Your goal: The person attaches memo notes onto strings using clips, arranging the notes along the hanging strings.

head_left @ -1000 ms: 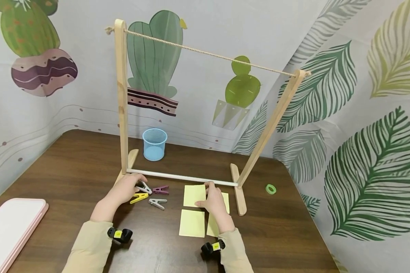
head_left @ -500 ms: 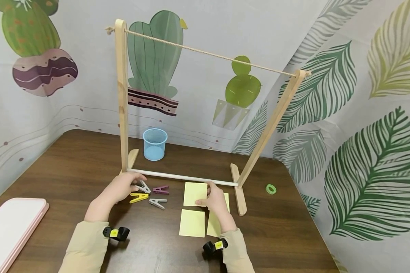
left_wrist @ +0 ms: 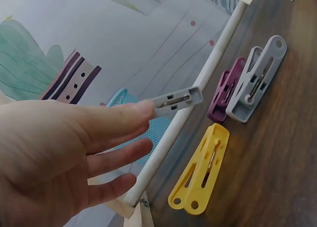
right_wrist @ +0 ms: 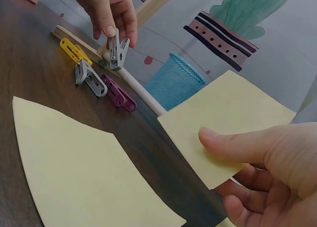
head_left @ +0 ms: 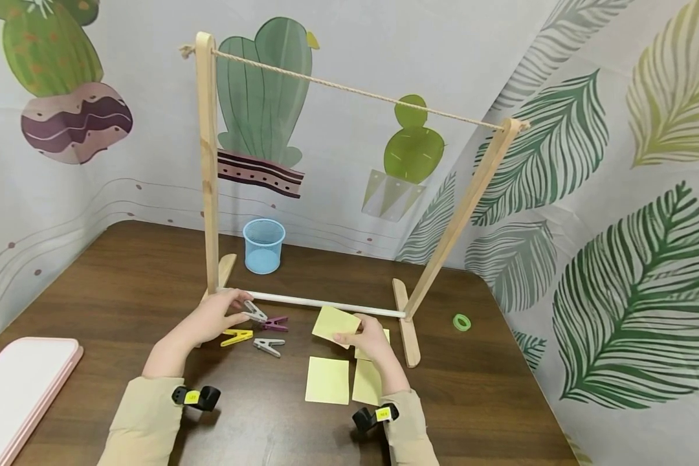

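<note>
My left hand (head_left: 212,316) pinches a grey clothespin (left_wrist: 178,102) between thumb and fingers, raised off the table. Below it lie a yellow clothespin (left_wrist: 202,170), a purple clothespin (left_wrist: 225,90) and a second grey clothespin (left_wrist: 257,81). My right hand (head_left: 373,338) pinches a yellow sticky note (right_wrist: 223,118) by its right side, thumb on top, the sheet tilted and lifted. Three more yellow notes lie on the table: one at the front left (head_left: 327,380), one beside it (head_left: 367,382), and one partly hidden behind the right hand (head_left: 386,343).
A wooden stand (head_left: 210,168) with a rope (head_left: 349,88) strung across its top and a white bottom bar (head_left: 314,302) stands ahead. Behind it is a blue mesh cup (head_left: 263,247). A green tape roll (head_left: 461,322) lies right, a white pink-edged board (head_left: 23,388) left.
The left hand has lifted the grey clothespin from beside the others and moved it slightly right. The right hand has picked the upper-left sticky note off the table and tilted it.
</note>
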Tool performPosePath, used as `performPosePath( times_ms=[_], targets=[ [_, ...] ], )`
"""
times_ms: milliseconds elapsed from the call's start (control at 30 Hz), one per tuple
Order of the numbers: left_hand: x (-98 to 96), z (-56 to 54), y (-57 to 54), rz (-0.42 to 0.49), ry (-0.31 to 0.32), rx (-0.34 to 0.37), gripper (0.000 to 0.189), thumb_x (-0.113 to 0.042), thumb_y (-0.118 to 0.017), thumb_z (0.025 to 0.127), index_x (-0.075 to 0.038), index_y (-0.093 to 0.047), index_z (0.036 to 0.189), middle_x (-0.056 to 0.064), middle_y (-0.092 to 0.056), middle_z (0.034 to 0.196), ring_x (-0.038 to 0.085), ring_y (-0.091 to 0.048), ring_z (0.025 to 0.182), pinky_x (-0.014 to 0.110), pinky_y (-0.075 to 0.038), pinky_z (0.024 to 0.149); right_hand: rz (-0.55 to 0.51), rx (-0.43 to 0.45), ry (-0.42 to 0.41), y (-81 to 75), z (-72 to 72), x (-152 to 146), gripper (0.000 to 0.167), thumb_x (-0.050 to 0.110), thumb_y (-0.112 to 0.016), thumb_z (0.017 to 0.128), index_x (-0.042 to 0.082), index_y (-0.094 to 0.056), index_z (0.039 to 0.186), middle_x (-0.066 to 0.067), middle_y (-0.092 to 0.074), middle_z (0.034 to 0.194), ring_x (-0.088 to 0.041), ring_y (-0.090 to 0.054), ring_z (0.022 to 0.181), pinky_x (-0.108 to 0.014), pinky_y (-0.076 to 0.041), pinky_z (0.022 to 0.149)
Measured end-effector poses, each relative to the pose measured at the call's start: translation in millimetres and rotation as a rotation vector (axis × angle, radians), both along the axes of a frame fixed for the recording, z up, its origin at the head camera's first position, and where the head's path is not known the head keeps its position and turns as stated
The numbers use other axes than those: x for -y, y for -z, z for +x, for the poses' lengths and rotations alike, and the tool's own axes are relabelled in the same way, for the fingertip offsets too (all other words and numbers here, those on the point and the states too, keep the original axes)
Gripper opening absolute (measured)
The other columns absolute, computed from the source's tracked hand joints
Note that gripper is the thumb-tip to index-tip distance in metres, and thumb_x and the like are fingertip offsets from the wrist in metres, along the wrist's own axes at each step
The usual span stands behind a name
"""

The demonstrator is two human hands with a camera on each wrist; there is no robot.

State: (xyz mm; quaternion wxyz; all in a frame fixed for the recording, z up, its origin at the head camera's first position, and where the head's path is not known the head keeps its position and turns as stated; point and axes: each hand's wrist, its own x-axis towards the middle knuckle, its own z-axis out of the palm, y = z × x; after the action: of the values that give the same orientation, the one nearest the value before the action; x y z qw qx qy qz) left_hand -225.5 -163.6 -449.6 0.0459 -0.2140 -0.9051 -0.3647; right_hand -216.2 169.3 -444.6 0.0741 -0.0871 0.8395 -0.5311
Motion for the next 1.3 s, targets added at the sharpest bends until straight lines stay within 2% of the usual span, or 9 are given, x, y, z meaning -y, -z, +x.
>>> performPosePath(
  times_ms=[67, 200, 267, 533, 600, 733, 867, 1067, 1300],
  targets=[
    [-1.4, -0.6, 0.5, 0.002, -0.001, -0.009, 0.029, -0.005, -0.070, 0.087, 0.006, -0.061, 0.114, 0.020, -0.066, 0.107, 0.034, -0.066, 0.095, 0.048, -0.055, 0.084, -0.011, 0.014, -0.005, -11.1, 5.7, 1.6, 0.030, 0.004, -0.076, 0.083, -0.009, -0.065, 0.107, -0.005, -0.066, 0.080, -0.007, -0.052, 0.066, -0.025, -0.046, 0.063],
    [-4.8, -1.0, 1.0, 0.027, 0.011, 0.011, 0.030, -0.008, -0.068, 0.090, 0.004, -0.060, 0.117, 0.018, -0.067, 0.110, 0.035, -0.066, 0.100, 0.050, -0.053, 0.088, -0.040, 0.029, 0.009, -10.5, 6.2, 0.2, 0.034, 0.005, -0.074, 0.084, -0.007, -0.065, 0.115, -0.007, -0.069, 0.090, -0.006, -0.055, 0.071, -0.025, -0.048, 0.068],
    [-7.5, -0.9, 1.1, 0.046, 0.011, 0.030, 0.031, -0.010, -0.067, 0.091, 0.002, -0.060, 0.118, 0.015, -0.068, 0.107, 0.034, -0.066, 0.100, 0.051, -0.053, 0.088, -0.065, 0.032, 0.018, -7.7, 5.1, -0.8, 0.028, 0.004, -0.074, 0.085, -0.007, -0.067, 0.109, -0.006, -0.070, 0.090, -0.006, -0.057, 0.074, -0.025, -0.048, 0.069],
    [-25.2, 0.2, -1.4, 0.135, 0.046, 0.055, 0.033, -0.011, -0.067, 0.092, 0.002, -0.060, 0.122, 0.009, -0.070, 0.103, 0.029, -0.066, 0.098, 0.049, -0.053, 0.085, -0.139, 0.037, 0.065, 23.3, -11.3, -8.5, 0.026, 0.009, -0.073, 0.087, -0.005, -0.068, 0.109, -0.006, -0.071, 0.096, -0.008, -0.059, 0.079, -0.030, -0.051, 0.075],
    [-29.7, 0.6, -1.2, 0.159, 0.044, 0.047, 0.034, -0.010, -0.068, 0.091, 0.002, -0.060, 0.122, 0.009, -0.070, 0.104, 0.028, -0.066, 0.098, 0.047, -0.053, 0.084, -0.139, 0.031, 0.067, 26.2, -12.8, -9.5, 0.027, 0.012, -0.072, 0.088, -0.004, -0.068, 0.109, -0.006, -0.071, 0.097, -0.008, -0.058, 0.080, -0.030, -0.050, 0.074],
    [-37.5, 1.5, -1.1, 0.191, 0.022, 0.016, 0.035, -0.010, -0.070, 0.089, 0.001, -0.062, 0.121, 0.010, -0.070, 0.106, 0.026, -0.066, 0.096, 0.045, -0.054, 0.081, -0.151, 0.032, 0.068, 26.1, -13.4, -10.8, 0.029, 0.015, -0.071, 0.089, -0.002, -0.067, 0.112, -0.002, -0.071, 0.095, -0.009, -0.060, 0.082, -0.028, -0.050, 0.074],
    [-44.4, 1.2, -2.5, 0.207, -0.005, -0.024, 0.037, -0.012, -0.072, 0.089, 0.000, -0.062, 0.122, 0.014, -0.069, 0.109, 0.026, -0.066, 0.096, 0.046, -0.054, 0.084, -0.166, 0.028, 0.090, 24.2, -14.0, -11.2, 0.029, 0.015, -0.071, 0.089, -0.003, -0.067, 0.112, 0.002, -0.070, 0.090, -0.009, -0.059, 0.079, -0.028, -0.050, 0.074],
    [-55.5, 1.1, -3.9, 0.241, -0.098, -0.085, 0.047, -0.013, -0.076, 0.085, 0.001, -0.059, 0.126, 0.017, -0.069, 0.105, 0.030, -0.068, 0.094, 0.049, -0.054, 0.086, -0.191, 0.017, 0.113, 21.5, -15.0, -9.5, 0.028, 0.012, -0.071, 0.088, -0.006, -0.067, 0.109, 0.004, -0.068, 0.085, -0.008, -0.056, 0.077, -0.029, -0.049, 0.074],
    [-66.6, 3.0, -2.9, 0.288, -0.156, -0.092, 0.036, -0.012, -0.078, 0.082, 0.000, -0.064, 0.114, 0.011, -0.071, 0.100, 0.027, -0.068, 0.094, 0.046, -0.054, 0.086, -0.172, -0.020, 0.117, 19.1, -14.2, -9.1, 0.028, 0.011, -0.071, 0.089, -0.005, -0.065, 0.110, 0.000, -0.070, 0.083, -0.007, -0.061, 0.078, -0.028, -0.052, 0.076]
  ],
)
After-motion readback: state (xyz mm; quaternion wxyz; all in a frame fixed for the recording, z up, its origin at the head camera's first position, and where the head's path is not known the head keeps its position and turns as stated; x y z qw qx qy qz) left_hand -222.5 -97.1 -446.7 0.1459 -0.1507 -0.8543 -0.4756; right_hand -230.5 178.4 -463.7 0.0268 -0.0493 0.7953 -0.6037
